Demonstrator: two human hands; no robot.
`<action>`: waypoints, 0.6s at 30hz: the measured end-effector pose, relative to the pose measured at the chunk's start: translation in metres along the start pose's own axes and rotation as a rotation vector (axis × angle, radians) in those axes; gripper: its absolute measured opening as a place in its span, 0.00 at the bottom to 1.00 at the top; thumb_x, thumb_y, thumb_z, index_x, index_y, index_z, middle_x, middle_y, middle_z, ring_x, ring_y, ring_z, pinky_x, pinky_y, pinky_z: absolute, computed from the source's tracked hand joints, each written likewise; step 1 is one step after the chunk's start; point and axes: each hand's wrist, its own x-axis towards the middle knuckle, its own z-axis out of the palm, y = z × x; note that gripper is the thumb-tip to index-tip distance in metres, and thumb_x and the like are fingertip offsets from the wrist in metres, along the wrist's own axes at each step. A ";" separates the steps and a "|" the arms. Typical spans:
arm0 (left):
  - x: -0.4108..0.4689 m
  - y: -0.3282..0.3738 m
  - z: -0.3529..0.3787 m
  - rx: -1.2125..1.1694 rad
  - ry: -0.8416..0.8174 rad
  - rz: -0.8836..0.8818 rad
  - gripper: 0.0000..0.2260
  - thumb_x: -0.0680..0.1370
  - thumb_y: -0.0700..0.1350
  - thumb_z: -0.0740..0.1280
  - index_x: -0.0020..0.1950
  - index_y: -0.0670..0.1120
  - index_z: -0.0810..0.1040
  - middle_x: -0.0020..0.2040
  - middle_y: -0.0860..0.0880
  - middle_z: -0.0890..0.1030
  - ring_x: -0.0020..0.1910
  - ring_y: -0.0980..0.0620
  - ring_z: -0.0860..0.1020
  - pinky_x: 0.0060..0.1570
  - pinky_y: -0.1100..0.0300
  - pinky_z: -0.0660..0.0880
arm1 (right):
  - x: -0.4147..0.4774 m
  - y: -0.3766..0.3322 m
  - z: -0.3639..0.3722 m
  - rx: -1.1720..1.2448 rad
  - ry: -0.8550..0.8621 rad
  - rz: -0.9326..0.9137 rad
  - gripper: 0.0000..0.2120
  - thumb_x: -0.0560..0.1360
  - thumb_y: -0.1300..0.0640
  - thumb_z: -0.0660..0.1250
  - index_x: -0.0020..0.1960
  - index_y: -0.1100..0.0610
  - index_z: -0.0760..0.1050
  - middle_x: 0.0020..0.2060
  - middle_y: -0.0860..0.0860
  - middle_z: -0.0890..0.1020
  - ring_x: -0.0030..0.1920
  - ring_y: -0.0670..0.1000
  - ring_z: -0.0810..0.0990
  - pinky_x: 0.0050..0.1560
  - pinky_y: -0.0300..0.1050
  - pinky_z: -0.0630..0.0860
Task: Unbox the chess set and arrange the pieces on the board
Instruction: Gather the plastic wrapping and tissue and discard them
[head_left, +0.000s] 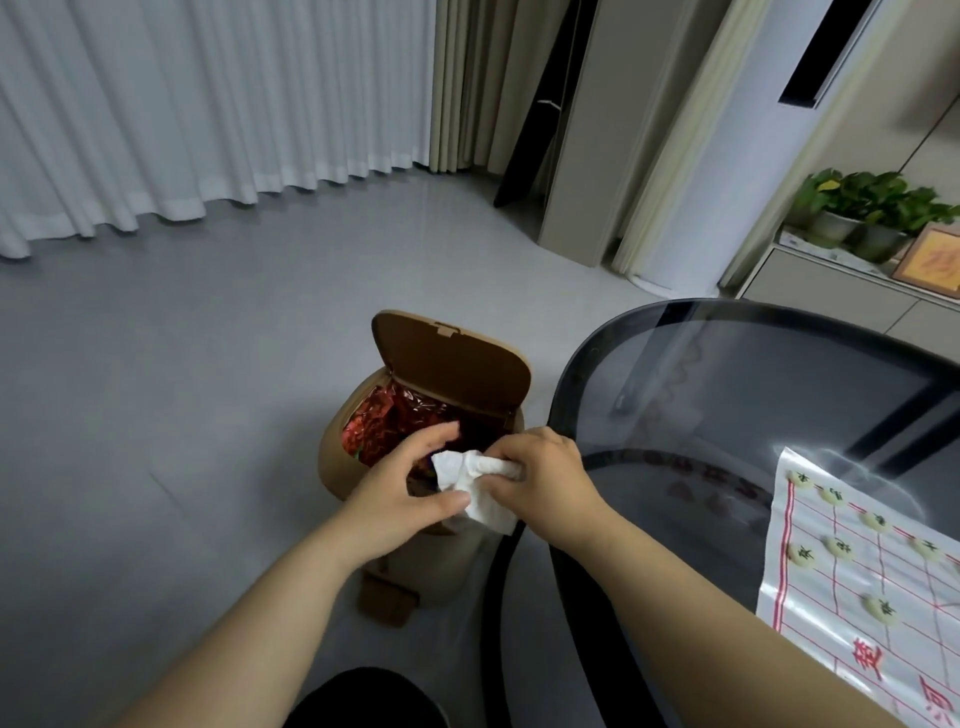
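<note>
A white paper chess board (810, 597) with red lines lies on the dark glass table (727, 395) at the right. Several pale round chess pieces (838, 546) sit on its line crossings. Both hands hover over an open tan trash bin (415, 415) on the floor, left of the table. My right hand (540, 478) grips a crumpled white tissue (472, 483). My left hand (400, 488) pinches the tissue's lower edge with thumb and fingers. Shiny red wrapping (389, 426) fills the bin.
The bin's brown lid (452, 358) stands tilted up at the back. White curtains (208, 104) hang along the far wall. A white standing air conditioner (727, 156) and a low cabinet with potted plants (857, 208) stand behind the table.
</note>
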 end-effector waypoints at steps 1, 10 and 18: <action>0.002 0.005 0.001 -0.009 0.006 0.027 0.19 0.67 0.48 0.72 0.52 0.63 0.70 0.56 0.64 0.73 0.58 0.65 0.70 0.55 0.68 0.65 | 0.002 -0.002 0.002 0.023 -0.008 0.008 0.10 0.74 0.56 0.63 0.53 0.54 0.78 0.51 0.50 0.79 0.58 0.49 0.68 0.55 0.40 0.55; 0.040 -0.021 -0.009 0.408 0.523 0.025 0.07 0.73 0.37 0.66 0.47 0.45 0.80 0.45 0.51 0.78 0.45 0.49 0.75 0.41 0.58 0.72 | 0.018 0.026 -0.008 -0.092 0.111 0.125 0.19 0.77 0.53 0.60 0.67 0.54 0.67 0.69 0.50 0.67 0.71 0.50 0.60 0.72 0.44 0.54; 0.087 -0.084 0.000 0.922 0.136 -0.089 0.10 0.77 0.42 0.59 0.53 0.47 0.79 0.50 0.48 0.80 0.53 0.47 0.75 0.56 0.59 0.65 | 0.027 0.047 -0.003 -0.205 0.116 0.262 0.21 0.79 0.51 0.54 0.70 0.57 0.61 0.73 0.53 0.60 0.74 0.52 0.55 0.74 0.45 0.49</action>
